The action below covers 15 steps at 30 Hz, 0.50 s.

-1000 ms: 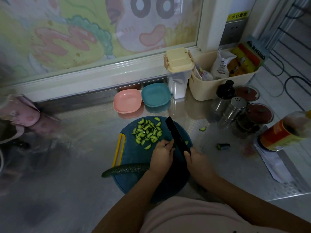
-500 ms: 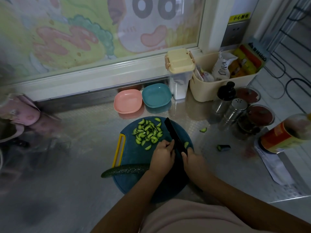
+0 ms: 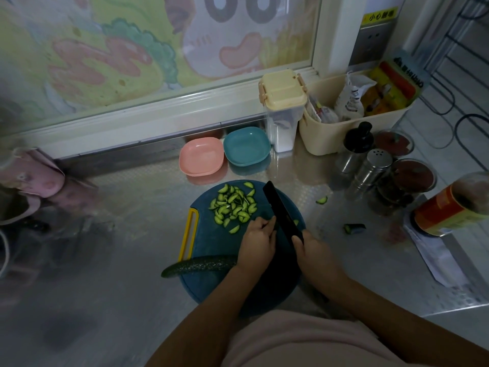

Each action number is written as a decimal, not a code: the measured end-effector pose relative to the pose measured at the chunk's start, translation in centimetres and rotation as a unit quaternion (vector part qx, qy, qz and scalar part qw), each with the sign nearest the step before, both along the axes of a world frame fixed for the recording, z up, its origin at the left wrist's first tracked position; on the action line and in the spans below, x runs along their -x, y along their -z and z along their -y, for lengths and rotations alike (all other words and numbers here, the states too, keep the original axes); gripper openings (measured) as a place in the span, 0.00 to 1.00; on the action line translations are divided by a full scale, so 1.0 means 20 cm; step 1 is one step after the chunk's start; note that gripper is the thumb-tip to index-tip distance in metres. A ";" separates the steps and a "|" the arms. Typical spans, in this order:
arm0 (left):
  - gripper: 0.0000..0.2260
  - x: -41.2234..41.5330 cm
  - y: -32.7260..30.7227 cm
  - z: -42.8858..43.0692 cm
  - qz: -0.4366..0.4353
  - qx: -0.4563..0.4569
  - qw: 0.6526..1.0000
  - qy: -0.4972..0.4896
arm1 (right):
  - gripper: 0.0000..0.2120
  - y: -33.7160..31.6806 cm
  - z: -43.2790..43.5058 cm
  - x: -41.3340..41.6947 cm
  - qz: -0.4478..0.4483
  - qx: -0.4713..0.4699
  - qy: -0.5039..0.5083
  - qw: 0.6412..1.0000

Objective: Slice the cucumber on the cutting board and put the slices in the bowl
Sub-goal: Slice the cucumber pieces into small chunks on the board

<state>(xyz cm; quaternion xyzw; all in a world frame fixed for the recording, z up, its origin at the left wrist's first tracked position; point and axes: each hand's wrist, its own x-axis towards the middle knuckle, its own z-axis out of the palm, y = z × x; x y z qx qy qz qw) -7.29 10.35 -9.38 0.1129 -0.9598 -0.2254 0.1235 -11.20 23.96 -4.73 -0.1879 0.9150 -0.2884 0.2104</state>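
- Cucumber (image 3: pixel 201 266): lies across the near-left edge of the board (image 3: pixel 209 239), partly under the left wrist.
- Slices (image 3: pixel 234 205): heaped at the board's far side.
- Left hand (image 3: pixel 258 241): fingers curled beside the knife (image 3: pixel 281 210); hold hidden.
- Right hand (image 3: pixel 315 250): fingers wrapped round the knife handle.
- 2 bowls (image 3: pixel 201 156): beyond the board.
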 end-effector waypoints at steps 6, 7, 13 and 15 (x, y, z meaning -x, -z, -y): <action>0.15 0.00 0.00 0.00 0.003 -0.025 1.000 -0.007 | 0.15 -0.02 0.00 0.00 -0.002 -0.015 -0.008 1.000; 0.15 0.00 0.00 0.00 0.002 -0.027 1.000 -0.006 | 0.15 -0.02 0.00 0.00 -0.003 -0.013 -0.008 1.000; 0.15 0.00 0.00 0.00 0.002 -0.029 1.000 -0.004 | 0.15 -0.01 -0.01 -0.01 0.012 -0.011 -0.014 1.000; 0.15 0.00 0.00 0.01 0.000 -0.028 1.000 -0.004 | 0.15 -0.01 -0.01 -0.01 0.014 -0.014 -0.015 1.000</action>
